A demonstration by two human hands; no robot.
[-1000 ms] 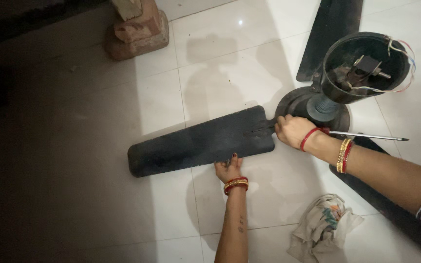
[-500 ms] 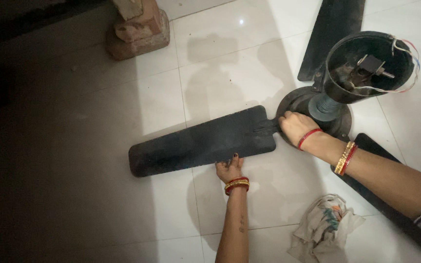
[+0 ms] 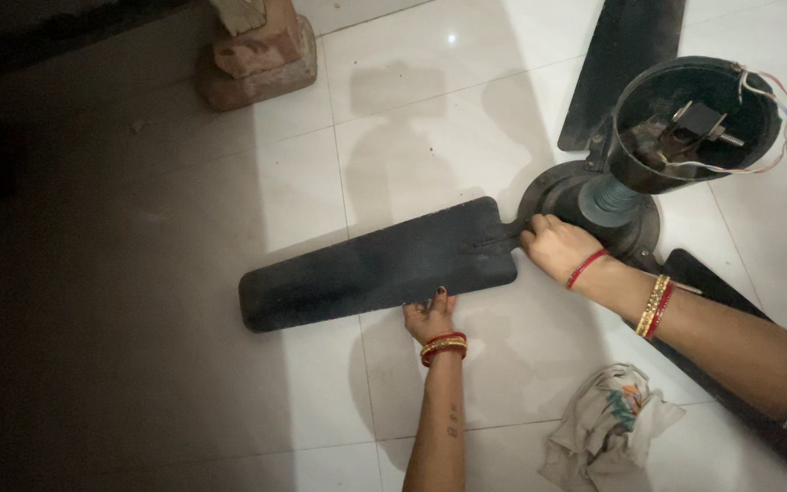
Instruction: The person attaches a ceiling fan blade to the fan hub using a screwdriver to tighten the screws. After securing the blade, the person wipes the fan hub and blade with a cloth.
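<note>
A black ceiling fan lies on the white tiled floor, with its motor hub and open cup-shaped canopy at the upper right. One long black fan blade stretches left from the hub. My left hand rests on that blade's near edge, fingers over the rim. At the blade's narrow root beside the hub, my right hand has its fingers curled closed on the joint. A thin metal rod pokes out beside my right wrist; whether the hand holds it is unclear.
Two more black blades point away from the hub, one at the top and one under my right forearm. Loose wires hang from the canopy. A crumpled cloth lies at the bottom right. Bricks stand at the top left.
The thin rod that stuck out far past my right wrist a second ago now shows only a short piece. Both hands stay on the blade in nearly the same places.
</note>
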